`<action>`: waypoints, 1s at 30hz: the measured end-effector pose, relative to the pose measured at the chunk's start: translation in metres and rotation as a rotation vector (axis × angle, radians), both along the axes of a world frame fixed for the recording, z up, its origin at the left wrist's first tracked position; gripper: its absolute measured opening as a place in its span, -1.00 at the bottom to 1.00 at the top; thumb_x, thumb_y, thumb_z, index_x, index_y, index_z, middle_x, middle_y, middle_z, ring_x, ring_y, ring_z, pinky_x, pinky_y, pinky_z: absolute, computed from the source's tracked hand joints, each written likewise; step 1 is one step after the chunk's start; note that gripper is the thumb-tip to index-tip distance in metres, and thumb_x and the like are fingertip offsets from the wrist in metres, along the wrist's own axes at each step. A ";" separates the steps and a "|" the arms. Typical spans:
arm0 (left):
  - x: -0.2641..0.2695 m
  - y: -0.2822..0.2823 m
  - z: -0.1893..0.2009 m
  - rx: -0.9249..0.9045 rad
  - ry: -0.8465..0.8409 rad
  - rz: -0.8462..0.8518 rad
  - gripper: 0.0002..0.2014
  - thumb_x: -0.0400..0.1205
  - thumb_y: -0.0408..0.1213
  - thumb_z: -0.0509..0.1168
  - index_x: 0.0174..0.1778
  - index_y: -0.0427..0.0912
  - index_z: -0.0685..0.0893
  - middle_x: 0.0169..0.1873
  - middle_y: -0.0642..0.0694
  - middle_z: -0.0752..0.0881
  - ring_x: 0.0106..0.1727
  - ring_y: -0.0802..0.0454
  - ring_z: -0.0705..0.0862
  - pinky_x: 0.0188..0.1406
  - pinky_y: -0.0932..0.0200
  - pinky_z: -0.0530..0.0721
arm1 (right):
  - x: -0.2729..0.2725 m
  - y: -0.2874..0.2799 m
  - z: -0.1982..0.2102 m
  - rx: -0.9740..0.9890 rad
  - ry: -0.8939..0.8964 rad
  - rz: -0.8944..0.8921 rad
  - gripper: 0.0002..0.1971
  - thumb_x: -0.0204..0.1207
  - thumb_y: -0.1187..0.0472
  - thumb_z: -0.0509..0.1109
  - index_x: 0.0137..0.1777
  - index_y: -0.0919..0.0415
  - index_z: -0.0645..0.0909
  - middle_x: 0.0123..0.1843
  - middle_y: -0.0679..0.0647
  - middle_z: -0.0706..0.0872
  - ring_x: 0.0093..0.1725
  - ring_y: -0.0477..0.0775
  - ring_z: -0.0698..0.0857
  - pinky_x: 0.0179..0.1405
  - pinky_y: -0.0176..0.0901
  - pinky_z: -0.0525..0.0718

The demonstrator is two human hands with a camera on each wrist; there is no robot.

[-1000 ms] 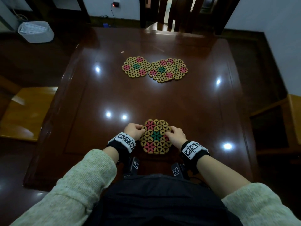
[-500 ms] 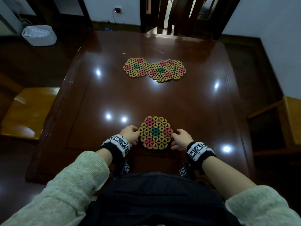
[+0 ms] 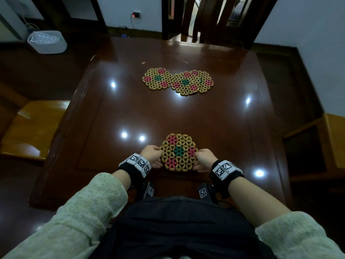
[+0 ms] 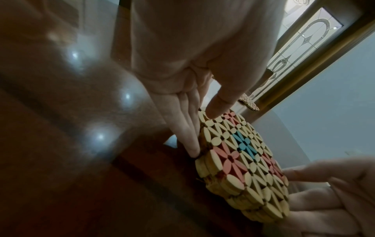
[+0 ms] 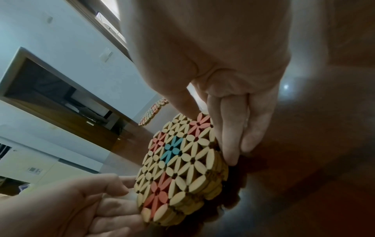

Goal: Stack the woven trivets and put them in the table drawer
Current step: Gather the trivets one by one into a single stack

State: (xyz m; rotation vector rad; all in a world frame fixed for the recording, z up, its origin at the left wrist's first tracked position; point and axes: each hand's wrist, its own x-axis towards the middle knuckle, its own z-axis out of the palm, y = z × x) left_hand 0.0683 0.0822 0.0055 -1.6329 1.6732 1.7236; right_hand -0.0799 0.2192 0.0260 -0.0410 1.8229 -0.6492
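Note:
A stack of woven trivets, tan with pink and teal flowers, lies near the front edge of the glossy brown table. My left hand holds its left side, thumb on top and fingers along the rim. On the opposite side my right hand grips the same way. Farther back lie a single trivet and two overlapping trivets. No drawer shows in any view.
A dark chair stands at the table's far edge. A wooden seat is on the left and another chair on the right. A white basket sits on the floor at the back left.
Both hands slid off the top of the stack to its left and right edges and now grip it there. The far trivets have not moved.

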 end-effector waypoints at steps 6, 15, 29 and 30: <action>-0.001 0.001 0.004 0.014 -0.002 0.012 -0.54 0.66 -0.33 0.22 0.52 -0.18 0.45 -0.03 -0.29 0.70 -0.15 -0.14 0.81 -0.12 0.05 0.81 | 0.000 -0.003 -0.002 0.025 -0.012 -0.021 -0.56 0.70 0.24 0.09 0.57 0.27 0.28 0.25 0.41 0.67 0.14 0.36 0.76 0.18 0.15 0.70; -0.004 0.003 0.011 -0.046 -0.041 -0.110 -0.57 0.69 -0.29 0.18 0.51 -0.22 0.45 0.15 -0.30 0.70 -0.21 -0.03 0.78 -0.36 0.20 0.76 | -0.002 -0.002 -0.003 0.030 -0.006 -0.003 -0.60 0.69 0.24 0.11 0.52 0.24 0.37 0.17 0.36 0.73 0.11 0.32 0.78 0.17 0.13 0.71; 0.000 0.004 0.022 -0.048 -0.066 -0.198 -0.55 0.71 -0.22 0.15 0.55 -0.03 0.34 -0.16 -0.20 0.71 -0.12 -0.15 0.78 -0.31 0.02 0.78 | -0.013 -0.001 0.009 0.076 0.099 0.225 -0.43 0.71 0.19 0.13 0.69 0.03 0.09 0.30 0.29 0.68 0.14 0.25 0.77 0.01 0.11 0.75; 0.000 0.004 0.023 -0.042 -0.063 -0.198 -0.54 0.71 -0.23 0.14 0.57 -0.01 0.33 -0.17 -0.19 0.70 -0.12 -0.16 0.78 -0.29 0.01 0.78 | -0.013 -0.001 0.009 0.072 0.111 0.249 -0.42 0.70 0.19 0.13 0.69 0.00 0.09 0.28 0.26 0.69 0.14 0.24 0.77 0.02 0.11 0.75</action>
